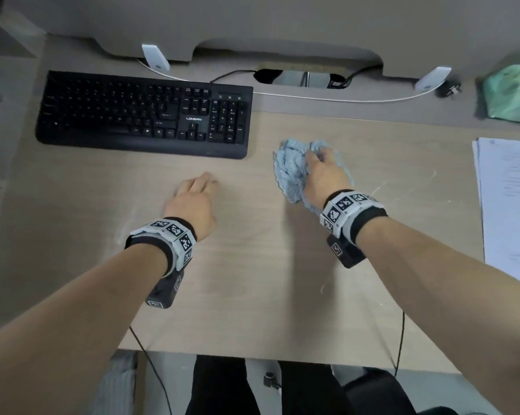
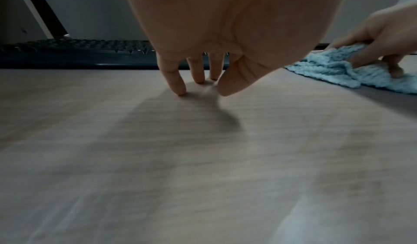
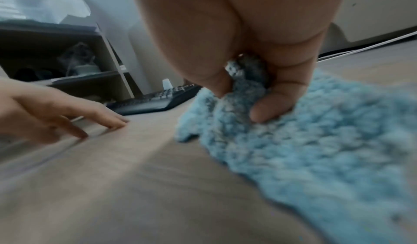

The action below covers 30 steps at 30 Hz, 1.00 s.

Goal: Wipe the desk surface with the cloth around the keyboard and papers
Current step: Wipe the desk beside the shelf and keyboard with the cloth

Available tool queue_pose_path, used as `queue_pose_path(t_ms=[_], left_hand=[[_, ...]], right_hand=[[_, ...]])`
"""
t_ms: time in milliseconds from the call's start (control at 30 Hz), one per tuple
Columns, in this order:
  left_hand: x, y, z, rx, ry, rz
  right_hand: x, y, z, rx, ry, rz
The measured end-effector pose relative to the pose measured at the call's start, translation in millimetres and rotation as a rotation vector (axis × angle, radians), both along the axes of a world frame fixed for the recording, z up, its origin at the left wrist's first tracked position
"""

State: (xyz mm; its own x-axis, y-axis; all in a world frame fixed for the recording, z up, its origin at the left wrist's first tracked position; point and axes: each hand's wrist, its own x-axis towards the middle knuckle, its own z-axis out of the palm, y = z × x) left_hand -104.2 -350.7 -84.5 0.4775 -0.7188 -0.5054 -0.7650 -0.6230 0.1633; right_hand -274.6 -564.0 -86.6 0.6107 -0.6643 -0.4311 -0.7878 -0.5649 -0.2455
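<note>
From the head view, the right hand (image 1: 321, 172) bunches a light blue cloth (image 1: 291, 172) against the desk (image 1: 252, 280), fingers curled into its folds, about midway between the desk's left and right edges and nearer the back edge than the front; the cloth lies just right of the black keyboard (image 1: 145, 113), apart from it, and the keyboard sits toward the back left corner. The left hand (image 1: 193, 202) rests on bare wood just in front of the keyboard's near edge, fingers loosely extended and holding nothing. A stack of papers (image 1: 510, 205) lies along the right edge, well apart from the cloth, and a green bag (image 1: 513, 94) sits in the back right corner. From the left wrist view, the left hand's fingertips (image 2: 178, 89) touch the desk, slightly spread, with the keyboard (image 2: 74, 55) behind them and the cloth (image 2: 334, 69) to the right under the right hand (image 2: 379, 39). From the right wrist view, the right hand's thumb and fingers (image 3: 277, 103) are clamped on a raised fold of the cloth (image 3: 327, 149), the rest of it spread flat on the desk; the left hand (image 3: 51, 112) lies open at the left, fingertips on the wood
</note>
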Motion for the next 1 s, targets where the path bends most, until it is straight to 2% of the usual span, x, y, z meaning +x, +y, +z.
queue_pose_path(t_ms=[67,167,233,300,467,600,733,800,933,1000], left_hand=[[3.9,2.7,-0.9,0.005,-0.002,-0.034],[9.8,4.2,-0.5,0.014,-0.001,-0.091],[10.9,4.1,0.5,0.022,0.005,-0.122],[9.1,2.5,1.7,0.009,-0.002,-0.12],[-9.4,-11.4,-0.1,-0.072,-0.002,-0.199],[-33.1,-30.1,-1.2,-0.104,0.05,-0.284],[-49.4,-53.1,0.1,-0.102,0.061,-0.328],[-52.4,-64.3,0.6,-0.097,0.046,-0.349],[-59.9,-89.6,-4.1,-0.077,0.014,-0.357],[-63.0,-99.5,-4.1,-0.069,0.011,-0.35]], right_hand=[[11.7,36.0,1.4,0.005,0.017,0.068],[9.8,101.7,-11.0,0.056,-0.028,0.337],[-4.2,119.3,-16.7,0.082,-0.064,0.338],[-21.2,111.3,-13.1,0.069,-0.084,0.191],[-75.7,62.5,-4.2,0.003,-0.159,-0.319],[-119.9,24.7,1.0,-0.104,-0.231,-0.508],[-144.5,-17.9,-11.0,-0.148,-0.096,-0.669],[-135.3,-18.4,-16.3,-0.128,-0.06,-0.661],[-98.0,18.7,-28.1,-0.078,-0.061,-0.288],[-103.7,19.1,-25.3,-0.057,-0.069,-0.272]])
